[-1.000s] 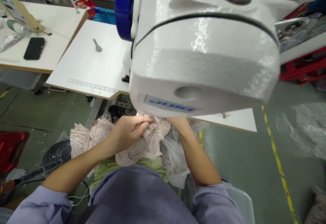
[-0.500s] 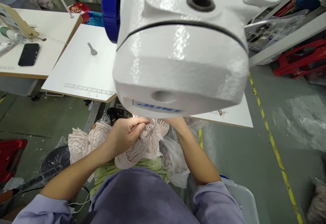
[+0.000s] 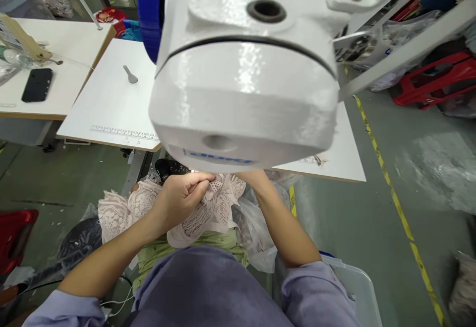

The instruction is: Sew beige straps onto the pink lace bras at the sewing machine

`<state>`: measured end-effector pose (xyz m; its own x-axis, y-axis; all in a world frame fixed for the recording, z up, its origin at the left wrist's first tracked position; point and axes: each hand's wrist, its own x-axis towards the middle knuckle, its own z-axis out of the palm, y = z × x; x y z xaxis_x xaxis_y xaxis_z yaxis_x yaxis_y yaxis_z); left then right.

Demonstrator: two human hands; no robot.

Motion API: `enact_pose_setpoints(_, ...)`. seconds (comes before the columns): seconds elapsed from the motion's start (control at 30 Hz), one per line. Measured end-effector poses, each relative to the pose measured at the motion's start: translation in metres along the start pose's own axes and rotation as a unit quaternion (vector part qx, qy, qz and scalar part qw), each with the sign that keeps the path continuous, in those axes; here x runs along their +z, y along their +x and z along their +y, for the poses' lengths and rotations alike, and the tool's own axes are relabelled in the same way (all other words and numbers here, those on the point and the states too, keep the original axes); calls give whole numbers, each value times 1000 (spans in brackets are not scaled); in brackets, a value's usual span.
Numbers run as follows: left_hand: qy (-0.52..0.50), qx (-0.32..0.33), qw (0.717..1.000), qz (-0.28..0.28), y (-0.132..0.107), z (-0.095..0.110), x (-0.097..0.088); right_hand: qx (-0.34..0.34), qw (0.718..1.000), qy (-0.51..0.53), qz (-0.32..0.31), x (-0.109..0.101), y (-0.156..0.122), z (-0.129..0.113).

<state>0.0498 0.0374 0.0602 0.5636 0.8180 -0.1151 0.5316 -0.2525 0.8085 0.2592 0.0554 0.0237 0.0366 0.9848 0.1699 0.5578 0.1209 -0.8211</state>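
A big white sewing machine head [image 3: 241, 74] with a blue handwheel [image 3: 148, 17] fills the upper middle of the view. Just below its front edge my left hand [image 3: 184, 195] is closed, pinching a piece of pale pink lace fabric [image 3: 208, 213] that drapes down over my lap. My right hand is hidden under the machine head; only its wrist and forearm [image 3: 277, 218] show, reaching up to the same lace.
The white machine table [image 3: 111, 103] carries a printed ruler strip and a small grey tool [image 3: 130, 75]. A second table at left holds a black phone [image 3: 37, 84]. Clear plastic bags, a plastic bin [image 3: 353, 287], red stools and a yellow floor line surround me.
The view has shifted so the machine head sits further left in the picture. My hands stay on the lace under its front edge, with little movement.
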Motion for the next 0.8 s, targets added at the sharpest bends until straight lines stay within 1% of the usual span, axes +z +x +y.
enact_pose_setpoints(0.1,41,40,998,3,-2,-3,-1,14,1000,11,-7,1,1,-1)
enact_pose_setpoints(0.17,81,62,995,14,-4,-7,-2,6,1000,27,7,1,2,-2)
enact_pose_setpoints(0.3,135,82,987,41,-8,-14,-5,-9,998,55,34,4,1,-2)
enact_pose_setpoints(0.4,147,85,984,46,-10,-18,-5,15,997,57,56,8,1,-1)
enact_pose_setpoints(0.47,154,77,983,64,-12,-21,-5,24,996,64,59,11,2,0)
enact_pose_setpoints(0.57,158,63,981,94,-13,-24,-5,20,996,67,55,13,3,0)
enact_pose_setpoints(0.8,152,79,979,114,-10,-27,-1,16,996,64,56,12,2,1)
